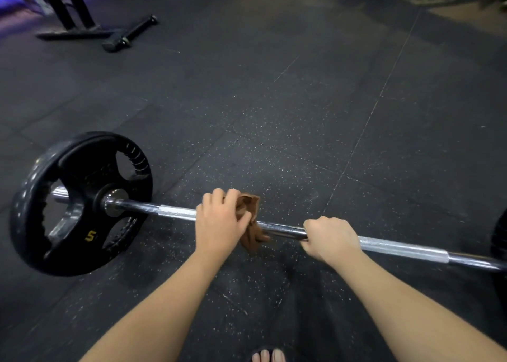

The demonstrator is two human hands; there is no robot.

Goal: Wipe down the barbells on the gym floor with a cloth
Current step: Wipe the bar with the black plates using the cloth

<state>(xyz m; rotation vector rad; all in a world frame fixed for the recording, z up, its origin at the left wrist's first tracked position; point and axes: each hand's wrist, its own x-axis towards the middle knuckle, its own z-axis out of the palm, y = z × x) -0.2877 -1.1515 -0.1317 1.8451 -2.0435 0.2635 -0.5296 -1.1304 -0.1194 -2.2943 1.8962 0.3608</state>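
A chrome barbell lies across the dark rubber floor, running from left to lower right. A black plate marked 5 sits on its left end; the edge of another plate shows at the right border. My left hand grips a brown cloth wrapped over the bar just right of the left knurled section. The cloth's loose end hangs below the bar. My right hand grips the bare bar a little further right, fingers curled round it.
The black frame of a bench or rack stands at the far left with a floor bar beside it. Someone's feet and equipment legs show along the top edge. My toes are at the bottom edge.
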